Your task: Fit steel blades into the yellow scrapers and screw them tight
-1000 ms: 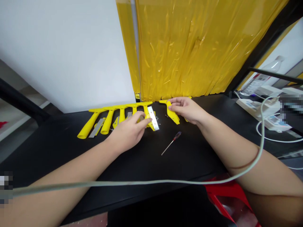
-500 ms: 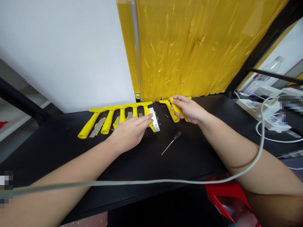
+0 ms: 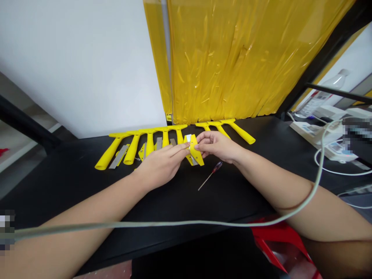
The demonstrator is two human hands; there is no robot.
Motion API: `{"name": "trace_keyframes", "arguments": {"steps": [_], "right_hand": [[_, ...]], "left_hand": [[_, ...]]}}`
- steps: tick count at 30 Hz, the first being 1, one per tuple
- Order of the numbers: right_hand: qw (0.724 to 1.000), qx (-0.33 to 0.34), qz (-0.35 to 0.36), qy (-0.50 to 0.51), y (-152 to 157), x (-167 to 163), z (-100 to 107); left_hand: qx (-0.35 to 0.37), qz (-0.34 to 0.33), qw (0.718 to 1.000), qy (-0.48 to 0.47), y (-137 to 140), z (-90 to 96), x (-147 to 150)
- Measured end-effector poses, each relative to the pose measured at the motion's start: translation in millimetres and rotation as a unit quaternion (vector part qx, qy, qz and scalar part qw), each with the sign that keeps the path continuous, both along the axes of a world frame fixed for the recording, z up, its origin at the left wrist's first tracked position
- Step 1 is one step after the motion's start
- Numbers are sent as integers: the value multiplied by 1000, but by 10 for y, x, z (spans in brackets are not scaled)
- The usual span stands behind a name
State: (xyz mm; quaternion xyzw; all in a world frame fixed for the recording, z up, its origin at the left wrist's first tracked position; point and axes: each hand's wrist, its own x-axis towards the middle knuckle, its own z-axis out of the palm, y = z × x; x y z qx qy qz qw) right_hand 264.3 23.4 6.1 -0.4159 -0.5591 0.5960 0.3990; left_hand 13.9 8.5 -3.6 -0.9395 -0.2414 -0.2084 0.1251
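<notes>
My left hand (image 3: pixel 161 164) has its fingers together, holding the edge of a flat metal scraper blade (image 3: pixel 188 137) that lies against a yellow plate; its thumb is hidden. My right hand (image 3: pixel 219 146) pinches a second yellow plate (image 3: pixel 197 153) with small holes and presses it over the blade, so most of the blade is covered. Behind my left hand stands a row of yellow scraper handles (image 3: pixel 132 149), with metal blades (image 3: pixel 119 156) on yellow plates between them. More yellow handles (image 3: pixel 242 132) lie beyond my right hand. A screwdriver (image 3: pixel 210 175) lies just in front of it.
A pale cable (image 3: pixel 180 223) runs across the view in front of my forearms. White devices (image 3: pixel 328 141) with cables and a plastic bottle (image 3: pixel 322 95) stand at the right. A yellow plastic curtain (image 3: pixel 221 62) and a white panel (image 3: pixel 81 66) back the black table (image 3: pixel 186 205).
My right hand has moved left with the yellow plate, from near the right-hand handles onto the blade at my left fingers. My left hand has stayed nearly in place.
</notes>
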Motion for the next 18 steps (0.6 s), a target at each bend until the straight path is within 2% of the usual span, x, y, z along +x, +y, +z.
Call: {"name": "trace_keyframes", "arguments": {"steps": [5, 18], "right_hand": [[1000, -9, -6, 12, -11, -3, 0], [999, -50, -13, -13, -26, -43, 16]], "left_hand": [[0, -11, 999, -30, -18, 10, 13], [39, -10, 999, -19, -52, 16, 24]]}}
